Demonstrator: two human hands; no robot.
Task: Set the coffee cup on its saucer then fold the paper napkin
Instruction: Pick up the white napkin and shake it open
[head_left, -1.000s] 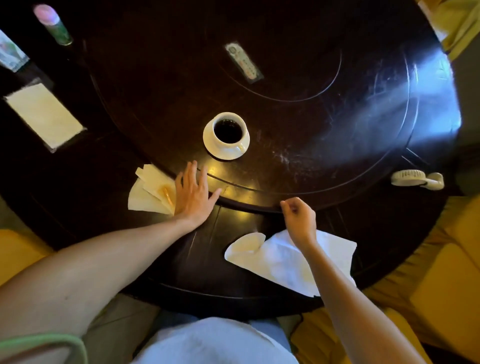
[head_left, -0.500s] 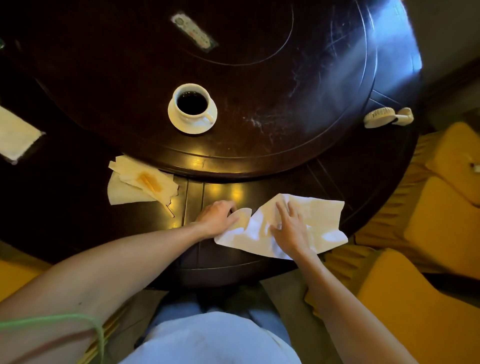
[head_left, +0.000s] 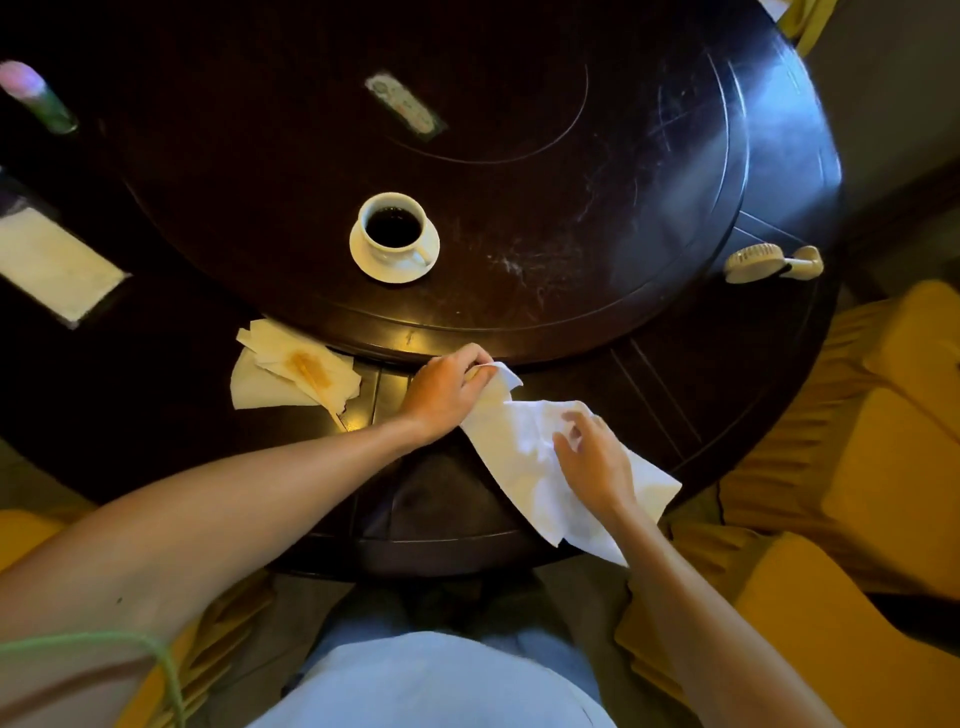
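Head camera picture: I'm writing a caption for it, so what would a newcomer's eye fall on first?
Probably the white napkin at the near table edge, with the left hand pinching its far corner and the right hand resting on its middle. Next, the white cup of dark coffee standing on its saucer, farther in on the raised round part of the dark table. To the left lie stained napkins.

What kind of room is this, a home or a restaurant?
Probably a restaurant dining room: a big round dark table with a raised turntable in its middle, yellow fabric-covered chairs around it, and a coffee cup on its saucer.
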